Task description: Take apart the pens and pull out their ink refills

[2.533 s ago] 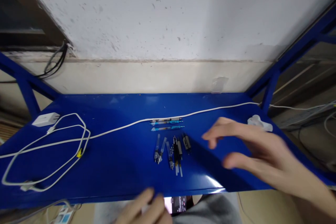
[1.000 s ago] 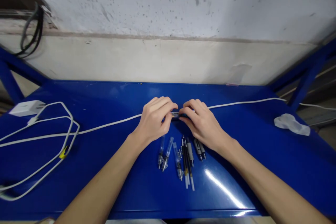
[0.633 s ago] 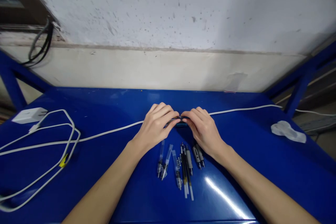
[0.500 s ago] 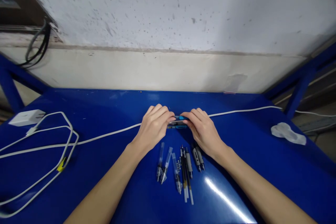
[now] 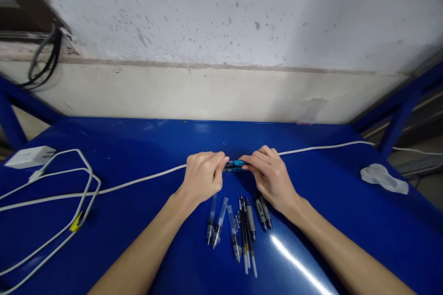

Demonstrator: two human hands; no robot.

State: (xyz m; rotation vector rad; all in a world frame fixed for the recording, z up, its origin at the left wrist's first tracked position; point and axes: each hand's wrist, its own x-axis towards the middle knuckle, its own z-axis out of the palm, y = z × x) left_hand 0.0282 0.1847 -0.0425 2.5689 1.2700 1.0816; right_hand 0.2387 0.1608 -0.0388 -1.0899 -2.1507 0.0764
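Before a speckled wall (image 5: 224, 14), a blue counter (image 5: 166, 249) carries scattered pen parts. Your left hand (image 5: 204, 173) and right hand (image 5: 269, 173) face each other, fingers pinching opposite ends of a blue pen (image 5: 238, 163) held sideways; a second blue pen (image 5: 238, 170) sits just nearer you, and whether you touch it cannot be told. A loose pinch could drop the pen; a low right hand could knock the gray grips (image 5: 260, 212) into the black refills (image 5: 244, 235).
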